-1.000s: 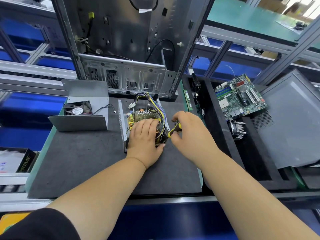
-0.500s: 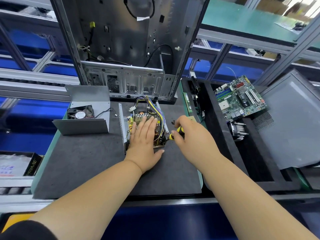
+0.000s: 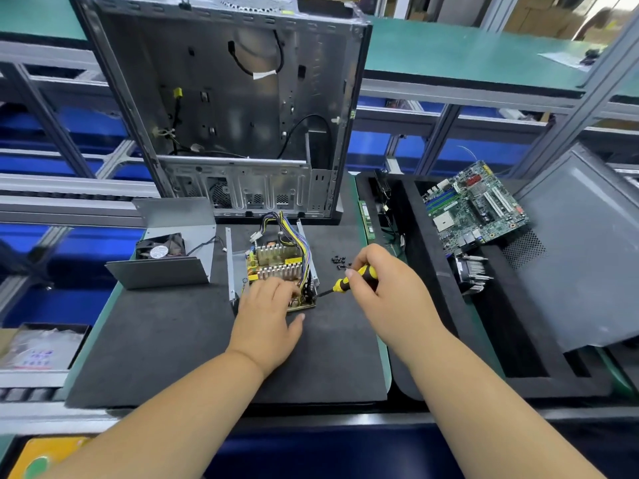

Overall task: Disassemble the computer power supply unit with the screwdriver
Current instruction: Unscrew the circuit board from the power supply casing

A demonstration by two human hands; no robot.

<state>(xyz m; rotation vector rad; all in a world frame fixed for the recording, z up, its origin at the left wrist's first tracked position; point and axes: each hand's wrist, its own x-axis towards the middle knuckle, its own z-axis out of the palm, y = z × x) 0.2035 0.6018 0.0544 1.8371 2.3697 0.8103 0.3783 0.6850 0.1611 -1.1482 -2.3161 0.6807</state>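
Observation:
The opened power supply unit (image 3: 276, 262) lies on the black foam mat (image 3: 173, 340), its yellow board, metal heat sinks and coloured wire bundle exposed. My left hand (image 3: 268, 316) rests on the unit's near end, fingers bent over the board. My right hand (image 3: 383, 292) grips the yellow and black screwdriver (image 3: 349, 280), whose tip points at the unit's near right corner. The unit's removed grey cover with its fan (image 3: 162, 252) sits to the left.
Several small black screws (image 3: 340, 262) lie on the mat just right of the unit. An empty computer case (image 3: 235, 108) stands upright behind. A black foam tray (image 3: 432, 305) to the right holds a motherboard (image 3: 473, 205), a heat sink (image 3: 472, 274) and a grey side panel (image 3: 587, 250).
My left hand slid back toward me, uncovering the heat sinks, and its fingers bent. My right hand drew slightly right, so more of the screwdriver shows. The camera tilted up.

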